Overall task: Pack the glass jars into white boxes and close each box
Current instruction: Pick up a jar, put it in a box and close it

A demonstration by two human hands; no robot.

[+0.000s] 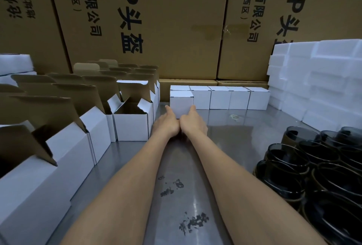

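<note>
Head view: both hands, left hand (pixel 167 120) and right hand (pixel 193 120), clasped a closed white box (pixel 181 101), seemingly placing it beside the finished row (pixel 229 97); next, probably a glass jar (pixel 288 178).

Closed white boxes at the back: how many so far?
6: one between both hands, one behind it, four rowed rightward. More may hide behind.

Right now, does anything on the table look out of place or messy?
Mostly tidy. The closed box held between the left hand and right hand sits forward of the row of closed boxes, not yet in line. Dark flaky specks and a small shiny scrap litter the table.
</note>
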